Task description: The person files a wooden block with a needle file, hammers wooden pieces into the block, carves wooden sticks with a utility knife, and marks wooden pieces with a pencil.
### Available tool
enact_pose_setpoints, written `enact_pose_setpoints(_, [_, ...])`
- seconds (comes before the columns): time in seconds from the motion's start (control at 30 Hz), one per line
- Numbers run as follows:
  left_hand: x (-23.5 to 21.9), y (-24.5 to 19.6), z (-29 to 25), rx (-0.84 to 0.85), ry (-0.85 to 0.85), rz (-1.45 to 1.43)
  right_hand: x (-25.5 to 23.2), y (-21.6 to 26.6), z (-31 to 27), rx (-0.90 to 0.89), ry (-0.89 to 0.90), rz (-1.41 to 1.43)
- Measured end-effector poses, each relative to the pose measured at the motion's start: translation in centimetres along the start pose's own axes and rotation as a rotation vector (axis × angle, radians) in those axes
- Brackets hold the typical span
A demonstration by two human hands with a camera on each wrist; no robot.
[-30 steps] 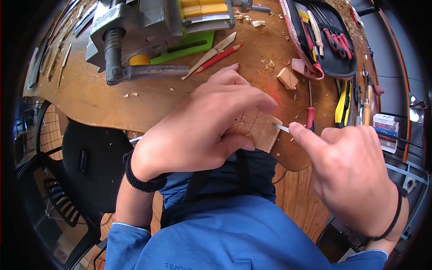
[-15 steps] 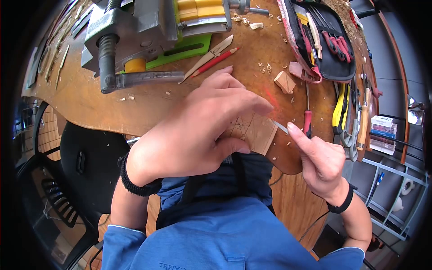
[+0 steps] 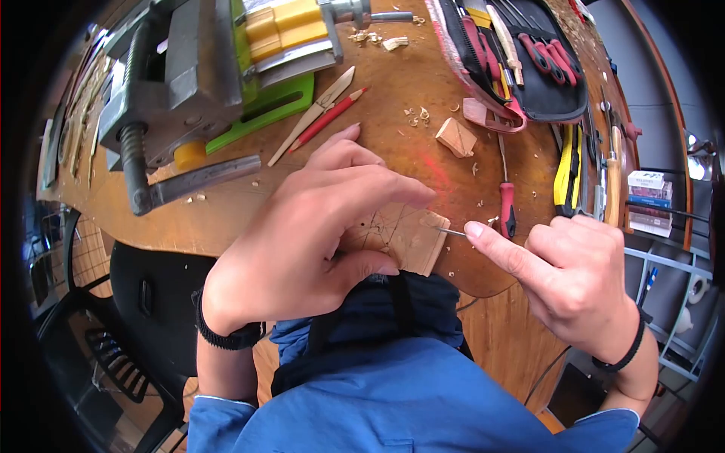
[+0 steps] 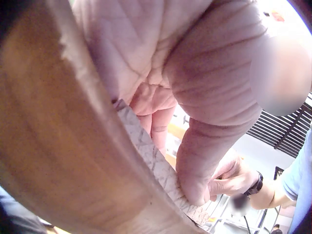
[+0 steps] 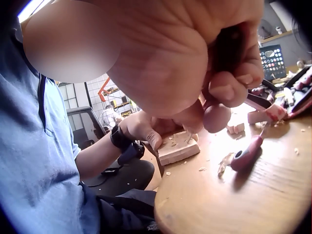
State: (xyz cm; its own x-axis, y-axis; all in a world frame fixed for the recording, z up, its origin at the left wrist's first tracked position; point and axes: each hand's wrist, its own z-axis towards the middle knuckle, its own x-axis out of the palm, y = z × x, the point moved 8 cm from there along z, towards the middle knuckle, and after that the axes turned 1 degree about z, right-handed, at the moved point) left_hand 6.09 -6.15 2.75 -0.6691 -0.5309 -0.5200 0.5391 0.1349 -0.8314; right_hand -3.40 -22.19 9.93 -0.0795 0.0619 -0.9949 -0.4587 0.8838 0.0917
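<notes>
Bench vise (image 3: 181,75), beyond the left hand (image 3: 302,234) and to its left, with a slotted green piece (image 3: 272,113) at its base. Red pencil (image 3: 330,118) and pale wooden strip (image 3: 298,134), side by side, just beyond the left hand. Faceted wood block (image 3: 456,138), beyond and between both hands. Red-and-black-handled tool (image 3: 507,200), near the right hand (image 3: 574,272), shank pointing away. Open black tool case (image 3: 555,102), farther beyond. Yellow-and-black cutter (image 3: 568,174), beyond the right hand. Black chair (image 3: 162,302), left of the left hand.
</notes>
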Motion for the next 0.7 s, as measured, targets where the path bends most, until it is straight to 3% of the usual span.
enact_pose_setpoints(0.27, [0.0,-0.1,0.1,-0.008,0.008,0.009,-0.4,0.3,0.5,-0.071,-0.026,-0.032])
enact_pose_setpoints(0.47, [0.0,-0.1,0.1,0.009,0.028,0.035,-0.9,0.7,1.6,-0.050,0.072,0.000])
enact_pose_setpoints(0.7, [0.1,-0.3,-0.1,0.019,0.018,0.051,-1.0,3.1,2.9,-0.150,0.165,-0.224])
